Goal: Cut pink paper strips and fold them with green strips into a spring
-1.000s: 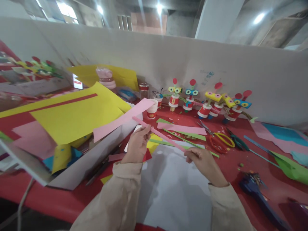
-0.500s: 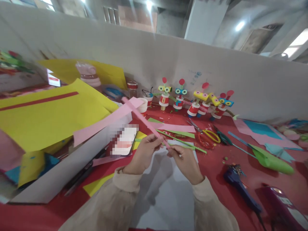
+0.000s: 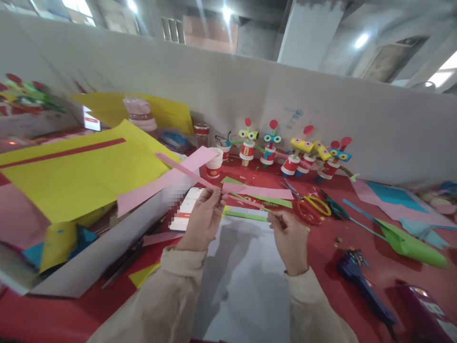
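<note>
A narrow pink paper strip (image 3: 185,172) slants down to the right above the white sheet (image 3: 246,281). My left hand (image 3: 204,219) pinches it near its middle, and the long free part sticks out up and to the left. At the strip's lower right end my right hand (image 3: 291,240) is closed, thumb against fingers. Just beyond the hands lie a green paper strip (image 3: 246,216) and a wider pink strip (image 3: 259,191). A phone (image 3: 184,209) is partly hidden behind my left hand.
Scissors with yellow and red handles (image 3: 314,205), pliers (image 3: 335,208) and a purple glue gun (image 3: 364,286) lie on the right. Paper-cup figures (image 3: 291,164) line the wall. White paper cups (image 3: 214,166) stand at the back. Yellow paper (image 3: 85,181) covers a box on the left.
My hands have moved apart along the pink strip, the right one to the right, the left one to the left. The strip lies flatter, and the view has shifted slightly.
</note>
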Motion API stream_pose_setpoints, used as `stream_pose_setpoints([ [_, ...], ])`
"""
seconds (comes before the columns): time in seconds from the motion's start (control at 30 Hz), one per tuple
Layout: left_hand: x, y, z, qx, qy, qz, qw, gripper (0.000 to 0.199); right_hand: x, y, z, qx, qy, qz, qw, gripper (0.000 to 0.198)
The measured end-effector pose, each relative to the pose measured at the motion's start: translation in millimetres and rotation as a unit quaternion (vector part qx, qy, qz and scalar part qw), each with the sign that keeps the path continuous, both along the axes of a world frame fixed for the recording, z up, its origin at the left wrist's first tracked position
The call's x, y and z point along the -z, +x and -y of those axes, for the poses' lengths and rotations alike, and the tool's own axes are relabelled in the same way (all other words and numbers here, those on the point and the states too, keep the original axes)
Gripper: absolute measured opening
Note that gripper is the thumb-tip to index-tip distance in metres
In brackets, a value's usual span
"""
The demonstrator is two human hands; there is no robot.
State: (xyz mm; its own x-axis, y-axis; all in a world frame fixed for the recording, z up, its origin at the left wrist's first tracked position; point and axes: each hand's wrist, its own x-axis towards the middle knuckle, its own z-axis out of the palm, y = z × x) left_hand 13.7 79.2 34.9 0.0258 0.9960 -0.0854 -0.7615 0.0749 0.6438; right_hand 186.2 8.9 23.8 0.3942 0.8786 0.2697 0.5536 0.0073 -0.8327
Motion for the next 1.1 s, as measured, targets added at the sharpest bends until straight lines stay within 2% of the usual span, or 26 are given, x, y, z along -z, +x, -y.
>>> stream_pose_setpoints([
  [0.07,-2.5,4,6,0.013,0.059,-0.03,0.998,0.019,0,2,-2,-0.022,-0.018,-0.152,0.988,0.038],
  [0.1,-3.4,7,10,0.042,0.094,-0.062,0.993,0.017,-1,1,-2,-0.054,-0.037,-0.228,0.971,0.044],
  [0.17,-4.5,13,19,0.139,0.152,-0.142,0.968,0.011,-3,-2,-3,-0.101,-0.063,-0.339,0.933,0.049],
  [0.23,-5.0,18,28,0.23,0.185,-0.216,0.931,0.005,-5,-3,-3,-0.108,-0.056,-0.38,0.917,0.041],
  [0.3,-4.6,22,34,0.265,0.199,-0.26,0.907,0.005,-6,-1,-3,-0.096,-0.037,-0.382,0.918,0.029],
  [0.37,-2.6,24,36,0.249,0.195,-0.275,0.908,0.007,-7,1,-4,-0.085,-0.029,-0.376,0.922,0.024],
  [0.47,3.7,27,34,0.225,0.16,-0.305,0.911,0.018,-6,1,-5,-0.072,-0.03,-0.352,0.933,0.024],
  [0.53,8.1,29,33,0.241,0.149,-0.333,0.899,0.014,-4,-2,-5,-0.08,-0.031,-0.324,0.942,0.024],
  [0.63,10.6,31,32,0.286,0.122,-0.36,0.88,0.024,-1,-6,-6,-0.093,-0.032,-0.291,0.952,0.027],
  [0.73,7.7,30,35,0.33,0.08,-0.361,0.868,0.025,-1,-2,-7,-0.06,-0.041,-0.298,0.952,0.026],
  [0.87,6.5,28,37,0.392,0.068,-0.343,0.851,0.02,-1,9,-10,0.025,-0.01,-0.357,0.934,0.023],
  [1.1,11.5,31,38,0.424,0.066,-0.32,0.844,0.021,7,16,-14,0.073,0.07,-0.32,0.942,0.023],
])
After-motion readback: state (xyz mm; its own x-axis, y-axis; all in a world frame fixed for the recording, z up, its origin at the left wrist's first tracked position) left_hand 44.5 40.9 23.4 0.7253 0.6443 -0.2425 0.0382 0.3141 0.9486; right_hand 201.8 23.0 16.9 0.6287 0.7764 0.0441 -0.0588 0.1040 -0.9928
